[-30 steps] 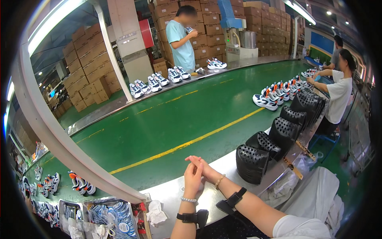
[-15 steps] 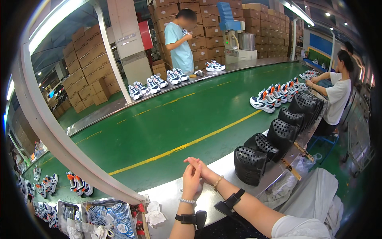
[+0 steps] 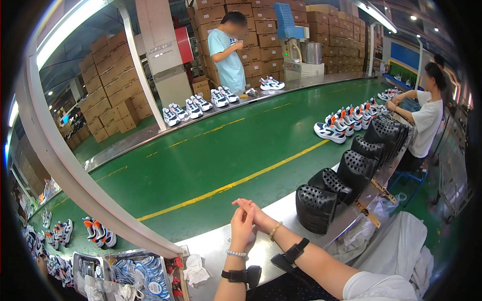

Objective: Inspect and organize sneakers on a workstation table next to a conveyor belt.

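Note:
My left hand [image 3: 242,224] and my right hand [image 3: 258,215] are clasped together above the metal ledge beside the green belt. The fingers cross and press against each other, and no object shows in them. Each wrist wears a beaded bracelet, and black straps with small black boxes circle both forearms. Nearest on the right stand several black perforated shoe-shaped covers [image 3: 316,209] in a row along the ledge. A crumpled white cloth or paper [image 3: 196,270] lies on the ledge left of my forearms.
The green belt [image 3: 216,165] carries a row of white-and-navy sneakers [image 3: 330,132] at right and more sneakers [image 3: 99,232] at left. A white metal post [image 3: 95,190] rises at my left, by a bin of blue-and-white pieces [image 3: 143,275]. Two people work across and at right.
The sneakers on the belt have shifted very slightly to the left. The person across the belt has moved a little. My clasped hands stay in the same place.

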A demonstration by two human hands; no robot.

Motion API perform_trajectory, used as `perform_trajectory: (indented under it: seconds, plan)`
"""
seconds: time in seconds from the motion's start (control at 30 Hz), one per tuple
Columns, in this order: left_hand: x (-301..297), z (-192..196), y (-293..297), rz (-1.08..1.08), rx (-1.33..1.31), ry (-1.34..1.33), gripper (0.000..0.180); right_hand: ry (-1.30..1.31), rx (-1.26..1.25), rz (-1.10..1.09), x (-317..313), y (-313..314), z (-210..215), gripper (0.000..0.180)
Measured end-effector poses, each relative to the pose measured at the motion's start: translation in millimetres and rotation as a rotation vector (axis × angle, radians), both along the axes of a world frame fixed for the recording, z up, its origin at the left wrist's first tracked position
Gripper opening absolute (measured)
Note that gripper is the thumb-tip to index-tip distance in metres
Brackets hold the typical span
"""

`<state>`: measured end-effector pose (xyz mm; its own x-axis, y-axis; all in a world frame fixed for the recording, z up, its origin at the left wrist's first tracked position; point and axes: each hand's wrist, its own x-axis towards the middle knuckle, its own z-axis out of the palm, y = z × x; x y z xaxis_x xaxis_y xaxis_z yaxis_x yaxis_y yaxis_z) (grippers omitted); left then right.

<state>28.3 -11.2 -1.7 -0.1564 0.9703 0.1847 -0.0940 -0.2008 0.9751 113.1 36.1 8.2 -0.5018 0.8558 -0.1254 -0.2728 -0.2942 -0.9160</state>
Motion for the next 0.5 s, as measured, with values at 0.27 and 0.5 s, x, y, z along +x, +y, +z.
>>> perform_trajectory:
  seconds: [0.27, 0.5]
  plan:
    - [1.6, 4.0, -1.5, -0.008, -0.016, 0.01, 0.034, 0.006, -0.001, -0.004, 1.3, -0.1, 1.7, 0.042]
    - [2.5, 6.3, -2.8, 0.006, -0.008, 0.055, 0.034, 0.001, -0.001, 0.013, 2.4, 0.5, 0.5, 0.043]
